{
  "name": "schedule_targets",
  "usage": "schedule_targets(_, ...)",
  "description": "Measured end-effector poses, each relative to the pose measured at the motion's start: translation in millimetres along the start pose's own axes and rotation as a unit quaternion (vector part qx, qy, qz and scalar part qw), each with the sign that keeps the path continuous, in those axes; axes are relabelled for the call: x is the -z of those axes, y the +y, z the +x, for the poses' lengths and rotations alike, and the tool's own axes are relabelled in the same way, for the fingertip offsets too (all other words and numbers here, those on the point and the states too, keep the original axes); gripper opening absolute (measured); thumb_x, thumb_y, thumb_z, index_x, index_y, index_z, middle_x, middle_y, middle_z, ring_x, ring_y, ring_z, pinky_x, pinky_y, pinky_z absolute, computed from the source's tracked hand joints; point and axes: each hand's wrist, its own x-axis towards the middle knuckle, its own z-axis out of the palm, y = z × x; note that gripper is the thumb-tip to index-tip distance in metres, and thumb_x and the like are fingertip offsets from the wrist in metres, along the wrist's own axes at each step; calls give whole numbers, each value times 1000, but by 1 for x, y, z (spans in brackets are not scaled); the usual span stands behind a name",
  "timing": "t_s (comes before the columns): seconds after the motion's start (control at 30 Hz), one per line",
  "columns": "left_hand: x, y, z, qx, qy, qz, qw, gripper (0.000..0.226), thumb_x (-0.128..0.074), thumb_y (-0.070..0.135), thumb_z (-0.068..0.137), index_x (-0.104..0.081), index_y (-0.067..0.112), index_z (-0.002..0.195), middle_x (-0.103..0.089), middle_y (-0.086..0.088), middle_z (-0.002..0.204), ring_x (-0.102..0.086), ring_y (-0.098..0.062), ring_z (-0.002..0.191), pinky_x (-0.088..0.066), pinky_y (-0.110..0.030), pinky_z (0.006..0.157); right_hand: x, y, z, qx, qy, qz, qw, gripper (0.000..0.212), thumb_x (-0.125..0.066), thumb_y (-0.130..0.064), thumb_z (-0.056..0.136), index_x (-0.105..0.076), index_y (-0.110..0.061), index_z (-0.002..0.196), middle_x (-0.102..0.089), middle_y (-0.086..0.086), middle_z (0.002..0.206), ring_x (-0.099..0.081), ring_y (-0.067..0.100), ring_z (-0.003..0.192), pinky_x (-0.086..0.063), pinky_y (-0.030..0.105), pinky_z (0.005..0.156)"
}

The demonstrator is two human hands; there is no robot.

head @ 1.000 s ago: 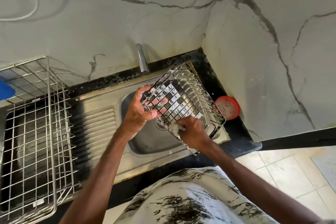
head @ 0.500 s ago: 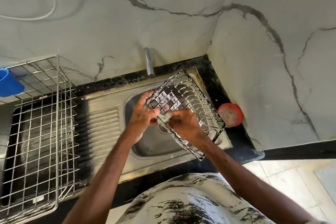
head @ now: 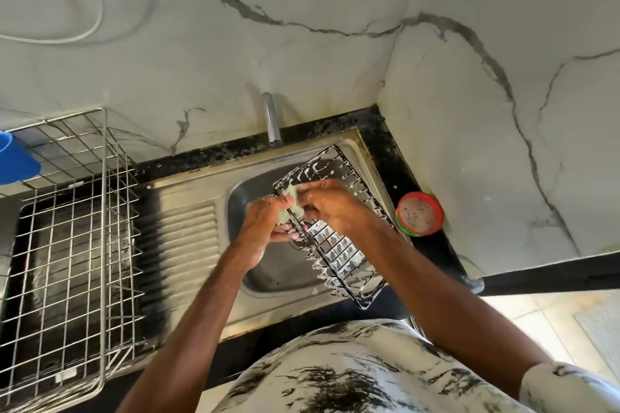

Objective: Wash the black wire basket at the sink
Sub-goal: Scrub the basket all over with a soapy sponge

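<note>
The black wire basket (head: 342, 251) is held tilted over the steel sink bowl (head: 278, 275), its wires streaked with white suds. My left hand (head: 265, 228) grips the basket's left long edge from below. My right hand (head: 332, 208) lies across the basket's upper part, fingers pinched on a pale soapy scrub pad (head: 293, 206) pressed against the wires near the left rim. The two hands almost touch at the pad. The tap (head: 271, 121) stands behind the bowl; no water stream is visible.
A large steel wire dish rack (head: 67, 245) stands on the left by the ribbed drainboard (head: 188, 245). A blue plastic item (head: 15, 161) sits at the rack's far left. A red-rimmed soap tub (head: 419, 214) rests on the black counter at right. Marble walls form a corner behind.
My right hand has slid with the pad from the basket's near lower edge up to its upper left rim. The basket has turned more lengthwise, and more suds cover it.
</note>
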Motion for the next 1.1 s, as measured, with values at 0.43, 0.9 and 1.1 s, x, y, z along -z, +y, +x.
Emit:
schedule_targets(0.43,-16,12,-7,30,21,-5,999,25,-68,32,96,-69,11,109,-64,-17,111,-70,-33,91,-62,-32,61,2,3,6,-28,-45,170,984,22,-63,10,90,-64,16,111,-70,13,89,-70,17,77,-58,20,65)
schedule_targets(0.9,-16,22,-17,34,15,-36,999,8,-55,29,102,-63,26,104,-76,-2,80,-75,-18,63,-64,-44,80,19,-11,31,-66,72,277,956,13,-62,15,90,-65,6,99,-71,21,102,-71,29,95,-63,29,65)
schedule_targets(1.1,-24,18,-16,45,14,-28,999,34,-63,30,97,-59,10,125,-75,-6,85,-76,-16,60,-63,-50,86,20,4,46,6,196,275,941,20,-58,8,96,-62,9,116,-63,21,129,-71,9,83,-56,16,80)
